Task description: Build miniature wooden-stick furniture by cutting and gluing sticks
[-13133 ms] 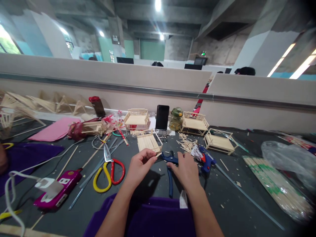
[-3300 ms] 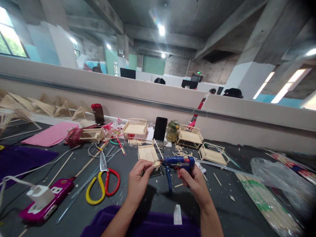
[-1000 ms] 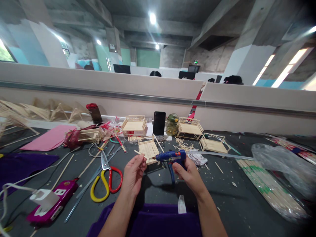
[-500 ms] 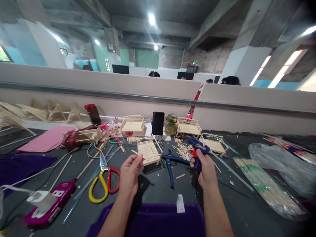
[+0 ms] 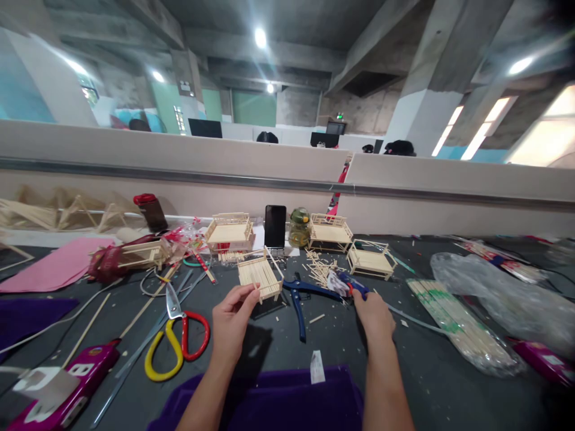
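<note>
My left hand [image 5: 233,317] pinches a short wooden stick [image 5: 258,293] at the near left corner of a miniature bed [image 5: 260,274] made of thin sticks. This little bed stands on the dark table, with a rail along its right side. My right hand [image 5: 374,317] is closed round a blue glue gun [image 5: 354,284], held low at the tabletop beside a crumpled white tissue [image 5: 336,282]. Between my hands lies a blue-handled cutter [image 5: 297,299]. Scissors [image 5: 175,332] with one yellow and one red handle rest left of my left hand.
More miniature beds [image 5: 230,232] stand at the back, near a phone [image 5: 275,224] on a stand and a green-lidded jar [image 5: 299,227]. Loose stick pieces [image 5: 321,267] are scattered centrally. Bagged sticks [image 5: 462,326] lie right, a magenta power strip [image 5: 67,383] left, purple cloth [image 5: 260,398] in front.
My right hand has lowered the glue gun from above the table down to the surface. My left hand's stick has come to the small bed's near corner. The view has shifted slightly right.
</note>
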The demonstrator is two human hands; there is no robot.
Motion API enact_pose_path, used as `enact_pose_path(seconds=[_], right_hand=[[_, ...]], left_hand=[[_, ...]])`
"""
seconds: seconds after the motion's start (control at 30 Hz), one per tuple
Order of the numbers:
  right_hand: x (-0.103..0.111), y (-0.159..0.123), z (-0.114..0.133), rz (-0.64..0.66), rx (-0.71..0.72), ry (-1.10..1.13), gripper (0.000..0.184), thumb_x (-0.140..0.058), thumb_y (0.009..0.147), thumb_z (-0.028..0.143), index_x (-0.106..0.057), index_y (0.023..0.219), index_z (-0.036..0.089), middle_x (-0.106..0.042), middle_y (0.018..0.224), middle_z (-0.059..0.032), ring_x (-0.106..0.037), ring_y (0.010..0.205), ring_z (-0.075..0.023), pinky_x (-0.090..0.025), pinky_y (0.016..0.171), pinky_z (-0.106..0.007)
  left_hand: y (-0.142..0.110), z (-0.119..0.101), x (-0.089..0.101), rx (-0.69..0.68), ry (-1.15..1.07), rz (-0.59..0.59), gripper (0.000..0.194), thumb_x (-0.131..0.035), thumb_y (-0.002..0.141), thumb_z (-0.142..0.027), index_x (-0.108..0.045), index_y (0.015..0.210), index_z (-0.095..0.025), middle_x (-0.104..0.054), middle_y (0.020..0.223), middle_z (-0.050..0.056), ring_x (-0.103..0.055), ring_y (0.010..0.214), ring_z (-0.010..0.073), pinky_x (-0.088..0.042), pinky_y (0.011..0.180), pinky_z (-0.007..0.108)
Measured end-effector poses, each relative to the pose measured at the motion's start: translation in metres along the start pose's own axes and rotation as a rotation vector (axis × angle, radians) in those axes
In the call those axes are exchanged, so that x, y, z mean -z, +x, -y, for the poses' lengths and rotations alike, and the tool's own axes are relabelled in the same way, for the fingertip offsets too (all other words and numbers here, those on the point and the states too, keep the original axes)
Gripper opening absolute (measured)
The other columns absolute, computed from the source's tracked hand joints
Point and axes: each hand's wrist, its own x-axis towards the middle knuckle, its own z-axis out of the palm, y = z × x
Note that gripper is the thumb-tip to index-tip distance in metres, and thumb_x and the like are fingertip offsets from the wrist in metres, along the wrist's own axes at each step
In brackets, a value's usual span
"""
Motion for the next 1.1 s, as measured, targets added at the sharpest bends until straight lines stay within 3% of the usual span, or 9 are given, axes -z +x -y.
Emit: enact_pose_path(seconds=[0.1, 0.23, 0.3, 0.33, 0.47, 0.6, 0.77, 0.97, 1.1], right_hand=[[0.007, -0.010, 0.010, -0.100, 0.095, -0.201, 0.028, -0.062, 0.077, 0.040, -0.067, 0.088, 0.015, -0.064, 0.099, -0.0244, -0.060, 0.102, -0.0401, -0.045, 0.078, -0.050], [-0.002, -0.037, 0.032, -0.213, 0.485, -0.259, 0.024, -0.049, 0.088, 0.034, -0.067, 0.089, 0.019, -0.065, 0.088, -0.0150, -0.060, 0.086, -0.0292, -0.043, 0.072, -0.038], [-0.013, -0.055, 0.044, -0.086, 0.610, -0.002, 0.023, -0.052, 0.087, 0.037, -0.066, 0.081, 0.020, -0.065, 0.080, -0.0086, -0.057, 0.074, -0.0223, -0.041, 0.068, -0.032], [-0.020, -0.065, 0.050, 0.086, 0.664, 0.142, 0.023, -0.054, 0.087, 0.038, -0.066, 0.079, 0.020, -0.065, 0.076, -0.0061, -0.056, 0.068, -0.0196, -0.041, 0.065, -0.030], [-0.047, -0.100, 0.065, 0.542, 0.617, 0.526, 0.022, -0.062, 0.082, 0.039, -0.070, 0.078, 0.018, -0.066, 0.071, -0.0021, -0.055, 0.064, -0.0160, -0.041, 0.061, -0.026], [-0.063, -0.114, 0.067, 0.712, 0.539, 0.649, 0.020, -0.069, 0.075, 0.036, -0.072, 0.076, 0.017, -0.069, 0.071, -0.0023, -0.057, 0.065, -0.0160, -0.043, 0.066, -0.027], [-0.067, -0.113, 0.064, 0.738, 0.526, 0.692, 0.015, -0.070, 0.074, 0.032, -0.072, 0.073, 0.018, -0.069, 0.069, -0.0013, -0.057, 0.064, -0.0146, -0.044, 0.066, -0.026], [-0.066, -0.120, 0.063, 0.584, 0.703, 0.534, 0.012, -0.066, 0.078, 0.028, -0.072, 0.076, 0.018, -0.068, 0.074, -0.0020, -0.053, 0.061, -0.0124, -0.040, 0.058, -0.024], [-0.067, -0.119, 0.063, 0.627, 0.525, 0.627, 0.016, -0.069, 0.075, 0.032, -0.067, 0.070, 0.017, -0.064, 0.065, -0.0001, -0.050, 0.057, -0.0106, -0.038, 0.053, -0.022]], left_hand=[[-0.001, 0.001, 0.000, -0.062, 0.052, 0.050, 0.016, -0.077, 0.069, -0.031, -0.079, 0.082, -0.022, -0.071, 0.086, 0.006, -0.060, 0.080, 0.0174, -0.046, 0.071, 0.024], [-0.002, -0.001, -0.001, -0.140, 0.149, 0.095, 0.013, -0.074, 0.074, -0.029, -0.079, 0.084, -0.022, -0.070, 0.085, 0.006, -0.059, 0.076, 0.0177, -0.045, 0.068, 0.025], [-0.003, -0.002, -0.002, -0.181, 0.200, 0.114, 0.013, -0.073, 0.075, -0.028, -0.080, 0.084, -0.023, -0.068, 0.082, 0.006, -0.058, 0.072, 0.0168, -0.043, 0.065, 0.024], [-0.004, -0.003, -0.002, -0.202, 0.224, 0.125, 0.013, -0.072, 0.076, -0.027, -0.080, 0.085, -0.023, -0.068, 0.081, 0.006, -0.057, 0.069, 0.0162, -0.042, 0.064, 0.024], [-0.007, -0.002, -0.002, -0.318, 0.335, 0.190, 0.014, -0.070, 0.079, -0.024, -0.079, 0.089, -0.023, -0.067, 0.080, 0.005, -0.057, 0.070, 0.0163, -0.043, 0.065, 0.025], [-0.007, 0.000, 0.000, -0.473, 0.462, 0.312, 0.016, -0.065, 0.083, -0.020, -0.076, 0.095, -0.023, -0.068, 0.082, 0.005, -0.059, 0.077, 0.0173, -0.045, 0.070, 0.027], [-0.004, 0.001, 0.004, -0.582, 0.517, 0.380, 0.016, -0.063, 0.086, -0.016, -0.073, 0.098, -0.021, -0.068, 0.084, 0.005, -0.060, 0.080, 0.0161, -0.047, 0.071, 0.026], [-0.004, 0.001, 0.003, -0.576, 0.554, 0.396, 0.010, -0.062, 0.087, -0.019, -0.071, 0.090, -0.020, -0.070, 0.081, 0.004, -0.060, 0.078, 0.0159, -0.046, 0.072, 0.027], [0.004, 0.001, 0.013, -0.423, 0.546, 0.278, 0.013, -0.060, 0.087, -0.028, -0.070, 0.086, -0.019, -0.068, 0.080, 0.004, -0.059, 0.074, 0.0161, -0.045, 0.069, 0.027]])
